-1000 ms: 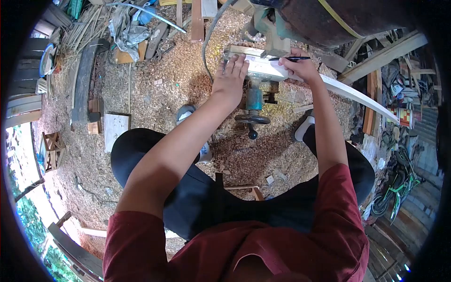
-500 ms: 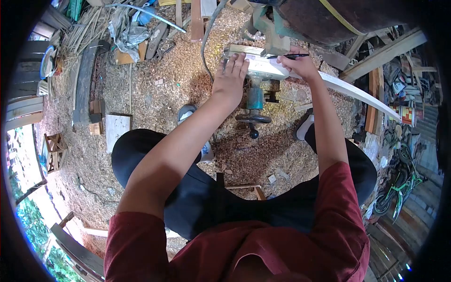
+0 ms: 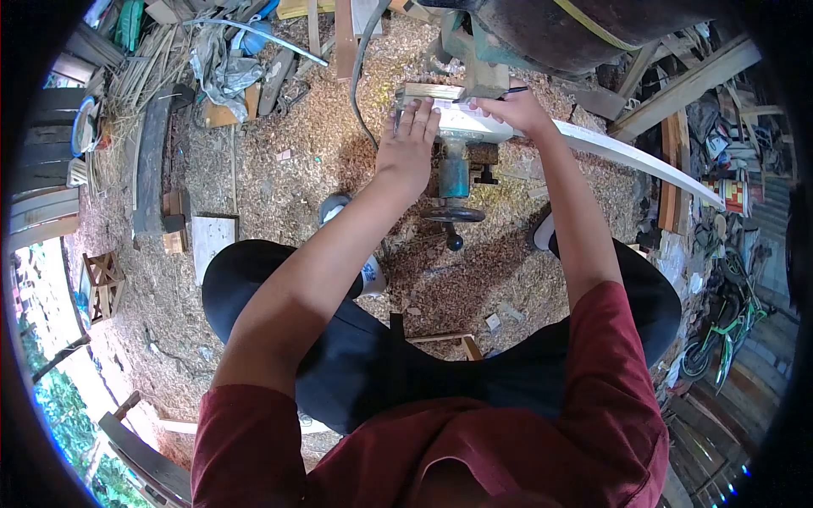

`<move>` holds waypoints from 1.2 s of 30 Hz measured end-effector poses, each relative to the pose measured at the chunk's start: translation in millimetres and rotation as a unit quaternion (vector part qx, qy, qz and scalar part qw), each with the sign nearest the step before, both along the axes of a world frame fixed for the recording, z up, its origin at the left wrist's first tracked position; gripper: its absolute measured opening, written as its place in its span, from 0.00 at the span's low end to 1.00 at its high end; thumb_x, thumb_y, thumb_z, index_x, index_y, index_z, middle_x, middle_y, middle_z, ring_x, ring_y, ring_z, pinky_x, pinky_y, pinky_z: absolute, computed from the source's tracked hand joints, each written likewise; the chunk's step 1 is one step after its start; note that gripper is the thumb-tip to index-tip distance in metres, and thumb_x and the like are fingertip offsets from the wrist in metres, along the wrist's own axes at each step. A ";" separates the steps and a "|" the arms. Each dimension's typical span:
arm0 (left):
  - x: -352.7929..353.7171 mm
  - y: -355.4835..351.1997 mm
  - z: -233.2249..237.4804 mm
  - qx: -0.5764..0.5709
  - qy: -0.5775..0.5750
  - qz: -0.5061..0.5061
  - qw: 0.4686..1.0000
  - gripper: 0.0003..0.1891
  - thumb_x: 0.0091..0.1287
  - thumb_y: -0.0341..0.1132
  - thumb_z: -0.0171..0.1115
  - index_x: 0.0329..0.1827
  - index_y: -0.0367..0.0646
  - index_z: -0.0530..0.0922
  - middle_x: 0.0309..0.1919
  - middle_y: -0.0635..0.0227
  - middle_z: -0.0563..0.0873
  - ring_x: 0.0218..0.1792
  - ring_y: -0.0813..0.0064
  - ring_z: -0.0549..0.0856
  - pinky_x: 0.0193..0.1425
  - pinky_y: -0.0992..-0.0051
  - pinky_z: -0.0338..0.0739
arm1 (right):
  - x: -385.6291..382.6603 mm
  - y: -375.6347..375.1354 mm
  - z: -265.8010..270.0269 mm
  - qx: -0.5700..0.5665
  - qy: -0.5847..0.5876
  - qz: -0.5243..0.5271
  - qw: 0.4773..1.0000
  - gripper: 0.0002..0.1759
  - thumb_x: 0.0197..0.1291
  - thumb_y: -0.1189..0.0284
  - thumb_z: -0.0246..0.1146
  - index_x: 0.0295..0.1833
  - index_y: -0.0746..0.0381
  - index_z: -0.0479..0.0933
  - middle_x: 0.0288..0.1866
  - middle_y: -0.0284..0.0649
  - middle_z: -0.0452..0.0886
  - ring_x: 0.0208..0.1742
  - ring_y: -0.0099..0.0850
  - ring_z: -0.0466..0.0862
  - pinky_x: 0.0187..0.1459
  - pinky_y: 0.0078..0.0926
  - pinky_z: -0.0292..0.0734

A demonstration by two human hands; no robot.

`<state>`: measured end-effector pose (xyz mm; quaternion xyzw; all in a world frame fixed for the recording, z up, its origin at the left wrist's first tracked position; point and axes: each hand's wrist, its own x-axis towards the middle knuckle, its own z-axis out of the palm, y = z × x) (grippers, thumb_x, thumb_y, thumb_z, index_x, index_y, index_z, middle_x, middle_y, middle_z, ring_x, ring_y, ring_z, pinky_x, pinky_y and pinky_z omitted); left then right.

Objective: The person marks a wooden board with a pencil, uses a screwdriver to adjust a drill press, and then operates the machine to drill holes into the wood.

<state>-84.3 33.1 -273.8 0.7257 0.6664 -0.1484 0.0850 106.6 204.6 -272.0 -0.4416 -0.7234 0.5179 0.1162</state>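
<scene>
Our left hand [image 3: 409, 142] lies flat with fingers spread, gripping nothing, its fingertips pressing on the near end of a long white curved wooden plank [image 3: 627, 157]. Just beside it our right hand [image 3: 515, 110] is closed around a thin dark pen [image 3: 495, 92], which lies over the same end of the plank. From there the plank sweeps away to the right of the right hand. Below both hands stands a teal metal vise [image 3: 453, 173] on a floor of wood shavings [image 3: 296, 169].
</scene>
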 end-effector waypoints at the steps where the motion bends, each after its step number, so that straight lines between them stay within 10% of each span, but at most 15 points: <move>1: 0.5 0.0 1.7 -0.008 0.003 0.002 1.000 0.45 0.73 0.29 0.51 0.89 0.43 0.36 0.90 0.62 0.39 0.89 0.61 0.45 0.89 0.54 0.44 | -0.2 -0.5 1.1 0.005 -0.002 0.000 1.000 0.24 0.59 0.61 0.77 0.56 0.64 0.85 0.26 0.30 0.84 0.23 0.16 0.76 0.25 0.19 0.70; 11: -2.3 2.0 5.7 -0.025 -0.023 0.005 0.999 0.47 0.71 0.26 0.53 0.89 0.46 0.36 0.90 0.64 0.38 0.89 0.63 0.45 0.89 0.54 0.46 | 12.1 -8.5 11.9 0.011 -0.006 -0.006 1.000 0.14 0.64 0.65 0.74 0.47 0.63 0.84 0.27 0.30 0.84 0.24 0.16 0.77 0.25 0.19 0.70; 19: -7.4 -8.2 8.5 -0.001 -0.055 0.004 0.998 0.51 0.67 0.26 0.58 0.90 0.47 0.37 0.90 0.64 0.40 0.89 0.63 0.45 0.90 0.53 0.42 | 80.8 -41.7 16.0 -0.042 0.251 -0.100 0.962 0.05 0.67 0.73 0.69 0.40 0.62 0.81 0.27 0.32 0.81 0.24 0.20 0.74 0.27 0.22 0.67; 25: 7.6 -36.6 23.7 -0.027 -0.021 -0.023 0.999 0.44 0.69 0.28 0.57 0.88 0.42 0.48 0.89 0.62 0.47 0.88 0.62 0.49 0.90 0.50 0.40 | 132.9 -104.8 28.7 -0.196 -0.232 0.100 0.948 0.16 0.63 0.60 0.73 0.29 0.59 0.82 0.24 0.35 0.82 0.22 0.23 0.78 0.24 0.25 0.71; 29: 25.3 -83.5 48.1 -0.107 -0.006 -0.113 0.988 0.41 0.70 0.29 0.59 0.87 0.41 0.54 0.87 0.60 0.57 0.85 0.59 0.59 0.88 0.47 0.43 | 115.7 -164.7 2.3 -0.106 -0.316 0.076 0.940 0.25 0.58 0.51 0.74 0.36 0.66 0.87 0.35 0.48 0.91 0.31 0.39 0.89 0.36 0.37 0.85; 32: 27.0 -110.6 24.9 -0.086 -0.088 -0.012 0.992 0.39 0.71 0.31 0.59 0.86 0.44 0.57 0.86 0.59 0.59 0.83 0.58 0.64 0.87 0.46 0.50 | 116.9 -201.7 -58.4 0.094 -0.291 -0.004 0.952 0.32 0.59 0.47 0.71 0.49 0.68 0.88 0.45 0.58 0.90 0.48 0.45 0.91 0.54 0.40 0.84; 35: 20.1 -137.9 40.8 -0.104 -0.150 0.015 0.983 0.36 0.72 0.34 0.58 0.85 0.46 0.60 0.86 0.59 0.60 0.83 0.56 0.64 0.86 0.47 0.56 | 99.0 -231.9 -57.2 0.062 -0.261 -0.049 0.962 0.34 0.60 0.46 0.69 0.58 0.66 0.86 0.53 0.62 0.88 0.60 0.51 0.88 0.65 0.42 0.79; 36: 17.2 -147.5 44.6 -0.101 -0.146 0.016 0.984 0.36 0.72 0.34 0.58 0.85 0.46 0.60 0.86 0.59 0.60 0.83 0.56 0.64 0.86 0.47 0.56 | 94.8 -238.8 -57.0 0.085 -0.253 -0.043 0.963 0.28 0.65 0.51 0.67 0.53 0.65 0.87 0.48 0.57 0.89 0.52 0.50 0.89 0.57 0.43 0.81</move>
